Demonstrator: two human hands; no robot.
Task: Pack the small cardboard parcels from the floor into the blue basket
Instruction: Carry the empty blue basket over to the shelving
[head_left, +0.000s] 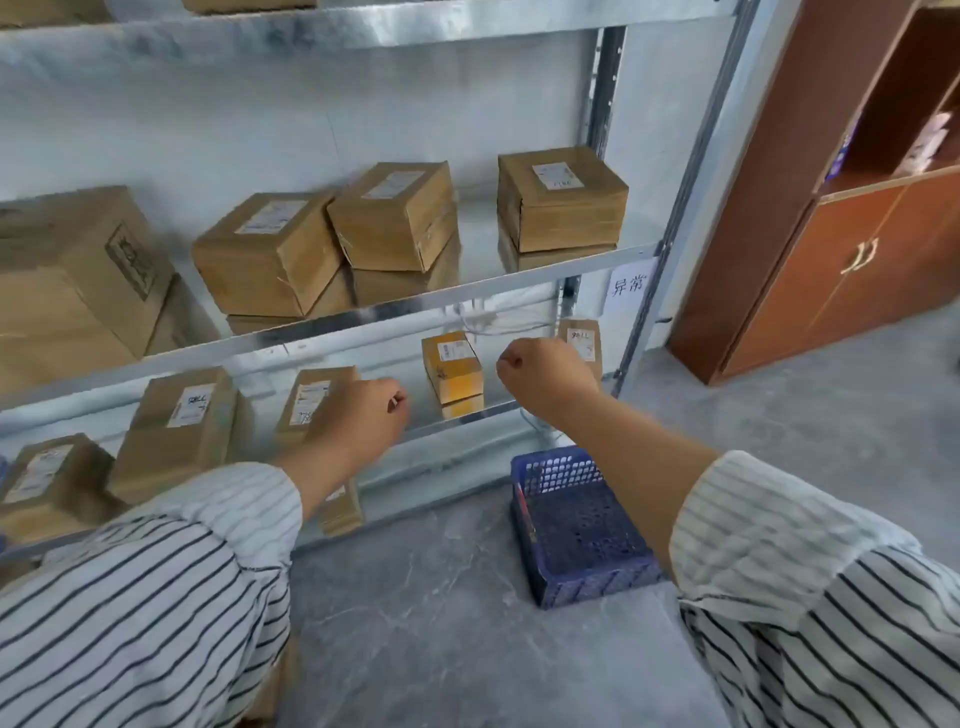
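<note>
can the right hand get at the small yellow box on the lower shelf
Probably yes: the right hand is just right of the small yellow cardboard box at the open front of the metal shelf, with nothing between them.

- Loose white left sleeve (171, 582) and right sleeve (810, 587), thin dark stripes.
- Gathered cuffs (260, 499) ending mid-forearm.
- Bare left hand (363, 415), bare right hand (545, 379).
</note>
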